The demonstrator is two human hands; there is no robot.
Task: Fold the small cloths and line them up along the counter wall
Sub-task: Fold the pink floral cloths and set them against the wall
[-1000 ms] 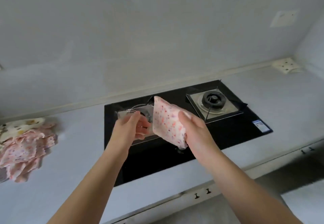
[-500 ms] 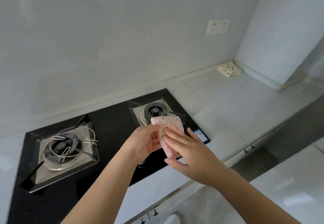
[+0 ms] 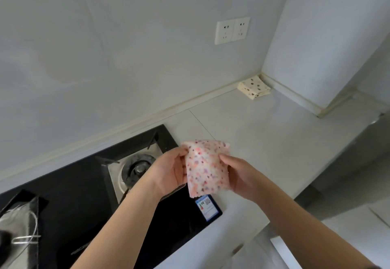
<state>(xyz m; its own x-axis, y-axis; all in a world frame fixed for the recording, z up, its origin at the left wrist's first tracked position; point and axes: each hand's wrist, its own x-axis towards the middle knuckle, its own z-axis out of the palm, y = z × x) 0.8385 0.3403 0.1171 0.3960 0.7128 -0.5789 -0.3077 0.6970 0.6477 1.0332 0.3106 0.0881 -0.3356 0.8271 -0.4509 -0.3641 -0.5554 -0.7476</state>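
Now both hands, left hand (image 3: 168,171) and right hand (image 3: 242,176), pinch the folded cloth (image 3: 205,168) between them.

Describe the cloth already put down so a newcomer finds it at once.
Follow the counter to its far right corner, below the socket. The folded cloth lies there. It is cream with dark dots; the held cloth is pink-flowered.

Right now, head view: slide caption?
A pink cloth held by left hand and right hand over the hob edge; cream cloth in corner.
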